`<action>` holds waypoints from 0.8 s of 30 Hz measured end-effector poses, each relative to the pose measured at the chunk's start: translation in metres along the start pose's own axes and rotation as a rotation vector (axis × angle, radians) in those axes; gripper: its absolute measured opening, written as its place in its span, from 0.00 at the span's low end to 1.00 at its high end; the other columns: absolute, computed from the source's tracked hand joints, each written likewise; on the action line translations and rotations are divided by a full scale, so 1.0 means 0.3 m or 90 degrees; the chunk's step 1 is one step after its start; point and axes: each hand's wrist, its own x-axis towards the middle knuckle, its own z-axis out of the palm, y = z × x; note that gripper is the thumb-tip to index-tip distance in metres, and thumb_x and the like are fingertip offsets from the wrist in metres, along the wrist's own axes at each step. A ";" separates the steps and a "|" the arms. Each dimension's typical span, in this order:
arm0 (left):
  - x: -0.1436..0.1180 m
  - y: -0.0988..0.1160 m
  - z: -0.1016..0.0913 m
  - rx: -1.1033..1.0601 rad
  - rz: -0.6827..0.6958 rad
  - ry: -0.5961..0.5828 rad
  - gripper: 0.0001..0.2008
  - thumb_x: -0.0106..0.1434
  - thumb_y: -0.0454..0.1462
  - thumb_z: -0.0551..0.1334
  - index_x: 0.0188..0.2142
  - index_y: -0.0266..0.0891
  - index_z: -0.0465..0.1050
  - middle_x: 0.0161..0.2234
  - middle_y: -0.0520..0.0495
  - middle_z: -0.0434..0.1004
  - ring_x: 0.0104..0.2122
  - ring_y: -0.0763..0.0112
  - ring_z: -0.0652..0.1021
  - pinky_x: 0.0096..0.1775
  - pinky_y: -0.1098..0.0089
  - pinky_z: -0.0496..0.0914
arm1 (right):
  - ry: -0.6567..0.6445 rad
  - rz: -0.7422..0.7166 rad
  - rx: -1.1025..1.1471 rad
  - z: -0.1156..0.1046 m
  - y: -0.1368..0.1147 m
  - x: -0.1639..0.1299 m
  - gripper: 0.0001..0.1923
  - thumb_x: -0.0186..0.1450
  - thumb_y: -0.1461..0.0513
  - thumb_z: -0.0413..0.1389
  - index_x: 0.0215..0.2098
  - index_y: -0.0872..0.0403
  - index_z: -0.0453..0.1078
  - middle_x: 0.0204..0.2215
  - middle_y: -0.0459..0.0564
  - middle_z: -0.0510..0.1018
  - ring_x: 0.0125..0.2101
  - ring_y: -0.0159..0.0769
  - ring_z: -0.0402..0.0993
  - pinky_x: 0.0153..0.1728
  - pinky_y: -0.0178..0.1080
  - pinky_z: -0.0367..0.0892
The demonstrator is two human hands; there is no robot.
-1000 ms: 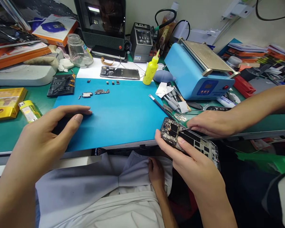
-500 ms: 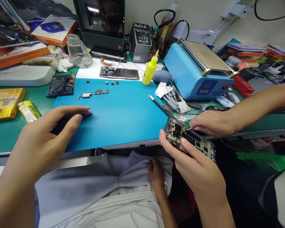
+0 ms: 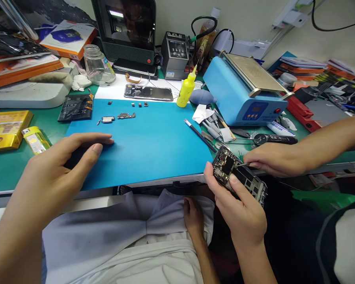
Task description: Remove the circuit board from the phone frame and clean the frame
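Next to me, another person's hands have slid the open phone (image 3: pixel 238 177) right, at lower right. My left hand (image 3: pixel 56 173) curls narrowly around a dark thing (image 3: pixel 73 157) on the blue mat (image 3: pixel 154 146). My right hand (image 3: pixel 195 215) rests on white cloth (image 3: pixel 121 236) at the bottom middle, and I cannot tell if it grips.

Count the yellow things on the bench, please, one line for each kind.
Yellow squeeze bottle: 1
Yellow box: 1
Small yellow pack: 1
Total: 3

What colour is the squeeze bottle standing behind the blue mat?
Yellow: the squeeze bottle shows best in the head view.
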 end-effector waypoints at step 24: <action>0.003 0.000 0.005 0.001 -0.006 -0.009 0.27 0.78 0.64 0.51 0.62 0.63 0.80 0.60 0.60 0.87 0.64 0.51 0.86 0.52 0.51 0.79 | 0.045 0.312 0.621 0.016 -0.006 -0.002 0.21 0.81 0.63 0.54 0.66 0.66 0.78 0.54 0.58 0.88 0.64 0.32 0.82 0.59 0.29 0.78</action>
